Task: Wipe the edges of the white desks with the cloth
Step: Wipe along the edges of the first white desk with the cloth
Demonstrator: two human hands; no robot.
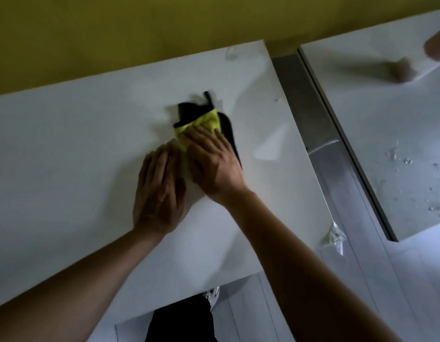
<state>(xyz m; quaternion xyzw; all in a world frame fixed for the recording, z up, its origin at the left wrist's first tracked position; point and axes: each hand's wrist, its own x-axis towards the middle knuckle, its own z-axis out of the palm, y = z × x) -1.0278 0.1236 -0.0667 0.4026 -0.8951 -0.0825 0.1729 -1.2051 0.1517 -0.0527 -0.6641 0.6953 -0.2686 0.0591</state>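
Observation:
A yellow cloth with a black backing [204, 122] lies folded on the middle of the near white desk [66, 149]. My right hand [211, 161] lies flat on top of the cloth, fingers straight and pointing to the far side, covering its near part. My left hand [159, 186] rests flat on the bare desk top just left of the cloth, fingertips close to its edge. A second white desk [377, 114] stands to the right, across a narrow gap.
A yellow wall [115, 33] runs behind the desks. A crumpled clear plastic scrap [335, 238] lies at the near desk's right edge. White specks dot the right desk. Another person's blurred arm [436, 45] reaches in at the top right. Grey floor lies below.

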